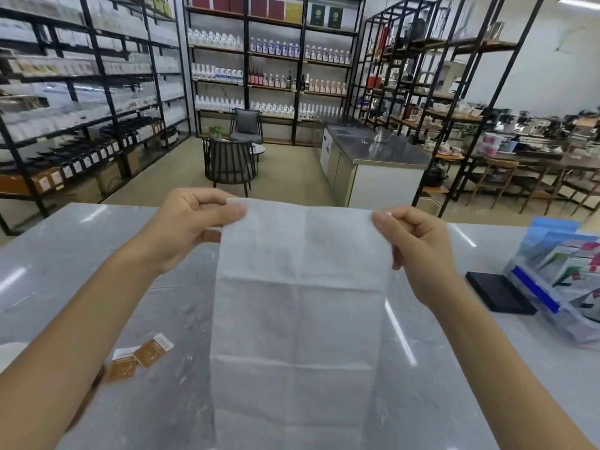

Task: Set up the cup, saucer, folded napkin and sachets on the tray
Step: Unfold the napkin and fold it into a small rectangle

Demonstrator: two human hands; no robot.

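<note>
A white paper napkin point(298, 319) hangs unfolded in front of me, creased into squares, above the grey marble counter point(65, 254). My left hand point(188, 228) pinches its top left corner and my right hand point(418, 251) pinches its top right corner. Two brown-and-white sachets point(139, 358) lie on the counter at the lower left, beside my left forearm. A white rounded edge point(9, 352) shows at the far left; I cannot tell what it is. No cup, saucer or tray is visible.
A black flat box point(500, 293) and a clear bag of packets point(565, 280) sit on the counter at the right. Beyond the counter are a chair point(230, 164), a steel island point(373, 157) and shelving racks.
</note>
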